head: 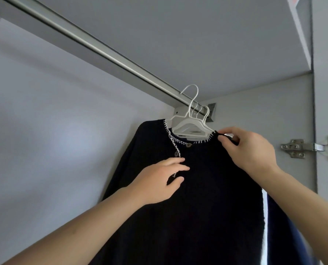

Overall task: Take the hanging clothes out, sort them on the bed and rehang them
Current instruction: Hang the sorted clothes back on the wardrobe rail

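Right hand (251,150) pinches dark cardigan (197,188) collar; left hand (159,180) w/ relaxed fingers on front. Seat shoulders evenly on hanger (189,125).

Home wardrobe — rail (94,47) (hangers (190,119)).

**Closet colours, quick rundown**

So the cardigan (197,188) is black, or a really dark navy, hard to call. Its neckline and front edge carry white zigzag stitching (180,141), plus brownish-grey buttons (188,144). The hangers (189,127) are white. The rail (94,46) is brushed silver, the wardrobe walls (44,131) pale grey-white, the hinge (300,148) shiny silver metal. A blue garment (285,226) peeks out on the right.
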